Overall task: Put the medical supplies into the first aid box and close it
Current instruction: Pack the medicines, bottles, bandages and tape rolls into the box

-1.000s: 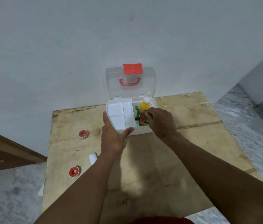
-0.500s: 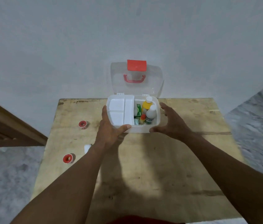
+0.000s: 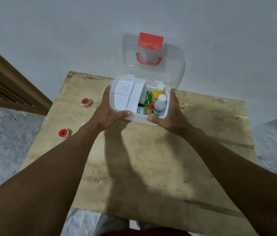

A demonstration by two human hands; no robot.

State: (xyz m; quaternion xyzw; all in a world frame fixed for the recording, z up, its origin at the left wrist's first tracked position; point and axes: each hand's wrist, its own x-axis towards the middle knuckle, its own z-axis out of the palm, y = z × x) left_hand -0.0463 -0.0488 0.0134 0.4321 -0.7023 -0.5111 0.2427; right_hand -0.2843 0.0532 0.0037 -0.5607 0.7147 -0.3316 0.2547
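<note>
The white first aid box stands at the far side of the wooden table, its clear lid with a red latch and handle raised against the wall. My left hand clasps the box's left side and my right hand its right side. Inside, a white divider tray fills the left half. On the right stand a yellow bottle, a white bottle, a small orange-capped bottle and a green carton.
Two red-cored tape rolls lie on the table's left part, one far and one nearer the edge. A small white item peeks out beside my left forearm. A wooden frame stands to the left, and grey floor surrounds the table.
My right hand came out of the box, leaving the white bottle inside, and moved to the box's right side. Both hands now clasp the box. The view has shifted.
</note>
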